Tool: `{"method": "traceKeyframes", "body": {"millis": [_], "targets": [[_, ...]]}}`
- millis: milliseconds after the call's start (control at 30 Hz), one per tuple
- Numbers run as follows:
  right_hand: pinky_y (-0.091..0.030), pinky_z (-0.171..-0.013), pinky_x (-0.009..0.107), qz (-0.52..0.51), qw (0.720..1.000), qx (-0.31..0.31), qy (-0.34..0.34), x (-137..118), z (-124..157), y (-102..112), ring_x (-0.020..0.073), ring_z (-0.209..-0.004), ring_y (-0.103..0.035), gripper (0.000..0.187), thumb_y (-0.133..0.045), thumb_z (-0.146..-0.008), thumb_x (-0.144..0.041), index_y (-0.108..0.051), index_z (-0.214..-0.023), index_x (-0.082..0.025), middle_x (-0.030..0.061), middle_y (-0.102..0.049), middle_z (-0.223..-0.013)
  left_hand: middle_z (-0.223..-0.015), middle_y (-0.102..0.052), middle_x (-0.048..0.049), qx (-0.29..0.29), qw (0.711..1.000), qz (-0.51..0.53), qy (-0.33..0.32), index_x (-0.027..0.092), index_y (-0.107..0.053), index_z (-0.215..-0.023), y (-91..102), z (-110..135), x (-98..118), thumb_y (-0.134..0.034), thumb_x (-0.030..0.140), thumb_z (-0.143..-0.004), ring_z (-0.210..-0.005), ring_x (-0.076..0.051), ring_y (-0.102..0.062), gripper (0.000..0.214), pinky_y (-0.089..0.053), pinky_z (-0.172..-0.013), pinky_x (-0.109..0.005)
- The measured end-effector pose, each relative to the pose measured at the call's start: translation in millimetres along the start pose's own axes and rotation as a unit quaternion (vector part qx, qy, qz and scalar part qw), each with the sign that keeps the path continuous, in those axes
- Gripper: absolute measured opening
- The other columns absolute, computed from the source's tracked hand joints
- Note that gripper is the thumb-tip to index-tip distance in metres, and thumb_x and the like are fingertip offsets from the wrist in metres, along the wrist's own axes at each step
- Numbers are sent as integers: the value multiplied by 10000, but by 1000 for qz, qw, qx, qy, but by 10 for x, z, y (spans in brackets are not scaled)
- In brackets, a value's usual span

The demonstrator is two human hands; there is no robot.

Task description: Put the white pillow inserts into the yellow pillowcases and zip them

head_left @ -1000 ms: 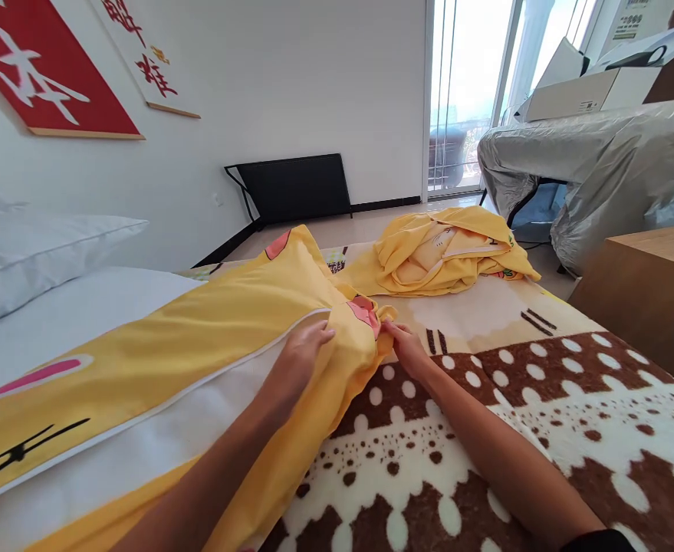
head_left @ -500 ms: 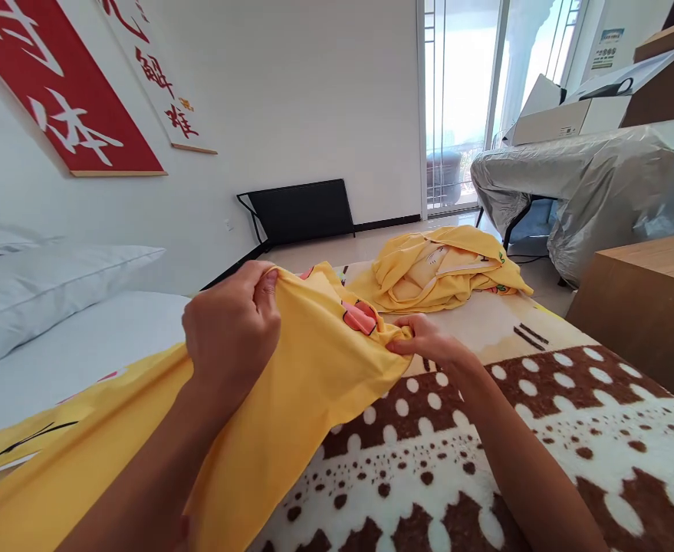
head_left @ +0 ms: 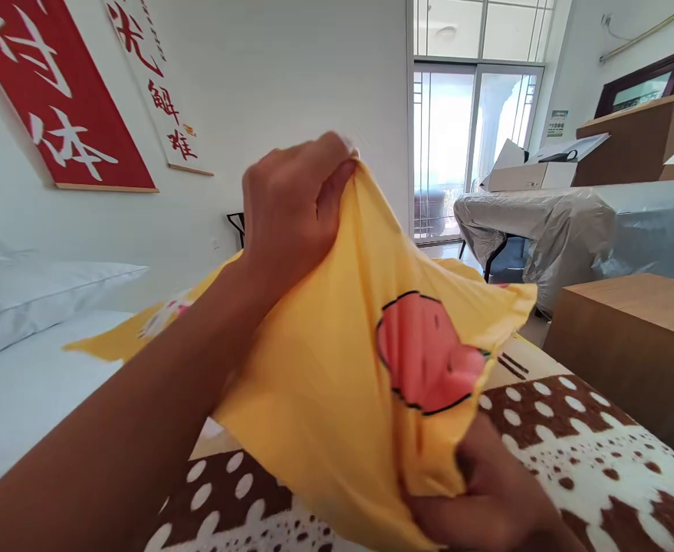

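A yellow cloth with a pink fruit print hangs in folds in front of me; whether it is a pillowcase or other bedding I cannot tell. My left hand is raised high in the middle, its fingers closed on the cloth's upper edge, which rises to a peak there. Low on the right, my right hand is blurred and closed round the lower part of the cloth, its fingertips partly hidden by the fabric. One corner of the cloth sticks out to the right; another part spreads left behind my left forearm.
Below lies a bed with a brown and white patterned blanket. White pillows rest at the left. A wooden cabinet stands close on the right, beyond it plastic-covered furniture bearing cardboard boxes.
My left hand has risen and moved right, lifting the cloth's edge. My right hand has come down and nearer. The fruit print now faces me, and the yellow heap behind is mostly hidden.
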State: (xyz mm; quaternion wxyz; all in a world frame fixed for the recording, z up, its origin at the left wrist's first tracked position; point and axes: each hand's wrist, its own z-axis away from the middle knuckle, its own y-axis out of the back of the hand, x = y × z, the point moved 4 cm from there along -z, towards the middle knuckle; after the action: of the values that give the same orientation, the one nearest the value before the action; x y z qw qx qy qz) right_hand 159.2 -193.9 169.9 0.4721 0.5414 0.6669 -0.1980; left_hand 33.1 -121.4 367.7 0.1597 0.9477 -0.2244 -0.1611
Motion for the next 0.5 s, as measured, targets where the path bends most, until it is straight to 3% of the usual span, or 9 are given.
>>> {"method": "traceKeyframes", "body": {"millis": [100,200,267,300,333,367,400,433,500], "targets": [[-403,-524,199,-16,999,18,32,202,-283,-533,104,-553,-458,88,-573,-695,-233,-515,-635,-207,-34,-482,-588,-825,-639,3,-75,997,17,8,168,-620,-987,-296,284,-364,-249,392,-941,-800,-114,-572,436,-304,-921,-342],[-423,-594,205,-25,999,20,22,515,-469,-893,102,-588,-450,36,-556,-690,-203,-522,-677,-201,-38,-505,-637,-1004,-656,-31,-200,976,49,69,230,-622,-926,-478,937,-711,-307,374,-916,-967,-187,-572,347,-274,-936,-410],[-452,-677,233,-26,998,53,-11,711,-503,-996,131,-673,-513,84,-558,-690,-198,-567,-773,-196,-14,-581,-730,-1173,-609,-43,-237,961,55,133,270,-584,-1056,-413,1532,-837,-363,384,-877,-1087,-235,-536,307,-292,-930,-415],[-461,-716,250,-27,997,66,-28,793,-496,-1036,150,-725,-545,143,-563,-694,-203,-582,-836,-194,2,-613,-790,-1150,-618,-52,-234,950,66,194,264,-567,-1082,-330,1856,-873,-404,417,-845,-1062,-245,-548,326,-336,-895,-391],[-466,-752,264,-28,996,72,-39,860,-478,-1079,169,-778,-570,194,-568,-703,-213,-589,-895,-196,17,-636,-848,-995,-660,-51,-237,926,92,280,244,-582,-1007,-243,2199,-891,-452,476,-802,-912,-233,-592,336,-396,-797,-348],[-468,-780,276,-26,996,71,-46,910,-454,-1129,184,-823,-587,228,-575,-714,-232,-589,-940,-202,27,-649,-895,-793,-664,-29,-268,873,123,388,237,-590,-863,-178,2565,-883,-475,553,-767,-705,-208,-588,350,-414,-656,-312],[-469,-800,284,-19,997,59,-50,944,-427,-1185,196,-860,-597,251,-582,-727,-260,-587,-973,-209,36,-656,-935,-605,-612,-22,-316,797,184,481,225,-575,-713,-143,2922,-815,-437,624,-762,-572,-197,-551,426,-401,-563,-300],[-470,-807,288,-2,997,45,-55,961,-400,-1235,202,-880,-603,258,-581,-744,-290,-583,-991,-215,43,-659,-958,-527,-581,-35,-346,711,270,549,215,-568,-636,-123,3227,-699,-395,685,-747,-523,-203,-538,513,-390,-510,-299],[-477,-774,291,59,996,-6,-61,926,-357,-1290,213,-881,-610,286,-583,-760,-341,-576,-1014,-212,64,-661,-984,-564,-617,-62,-331,560,408,641,212,-610,-650,-113,3640,-450,-418,773,-664,-528,-230,-562,593,-386,-460,-308]]}}
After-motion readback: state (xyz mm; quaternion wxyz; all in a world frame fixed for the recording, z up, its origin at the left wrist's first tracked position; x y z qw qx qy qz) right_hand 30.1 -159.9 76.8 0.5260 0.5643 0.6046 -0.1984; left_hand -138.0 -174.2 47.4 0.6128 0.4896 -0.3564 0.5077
